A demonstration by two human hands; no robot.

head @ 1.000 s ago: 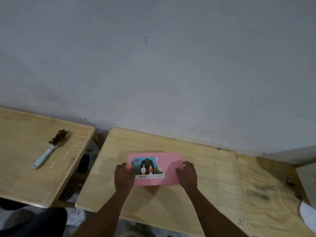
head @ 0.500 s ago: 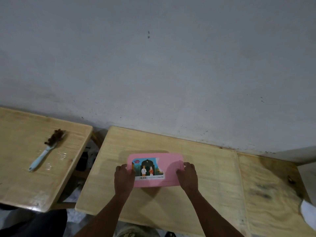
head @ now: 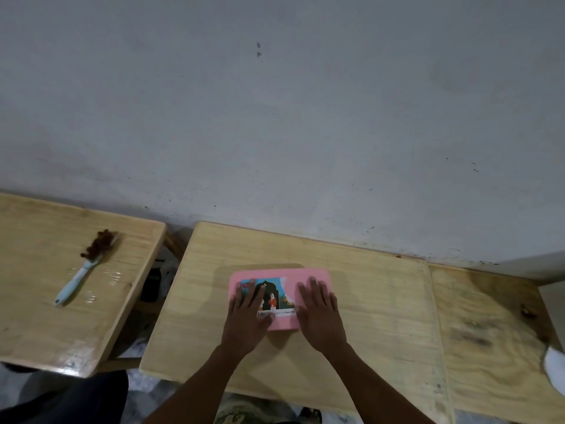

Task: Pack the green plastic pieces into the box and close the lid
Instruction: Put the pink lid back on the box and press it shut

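A flat pink box (head: pixel 290 278) with a picture label on its lid lies closed on the middle wooden table (head: pixel 367 301). My left hand (head: pixel 249 313) rests flat on the lid's left half, fingers spread over the label. On the right half my right hand (head: pixel 319 310) lies flat too, fingers apart. Both palms press down on top of the lid. No green plastic pieces show anywhere.
To the left stands a second wooden table (head: pixel 36 316) bearing a light-blue-handled brush (head: pixel 85 267) with dark bristles. A third wooden surface (head: pixel 489 332) adjoins on the right, with a white object (head: pixel 555 367) at its right edge. The grey wall runs behind the tables.
Both hands have moved from gripping the box's near corners to lying flat on top of the lid. The box stays in place.
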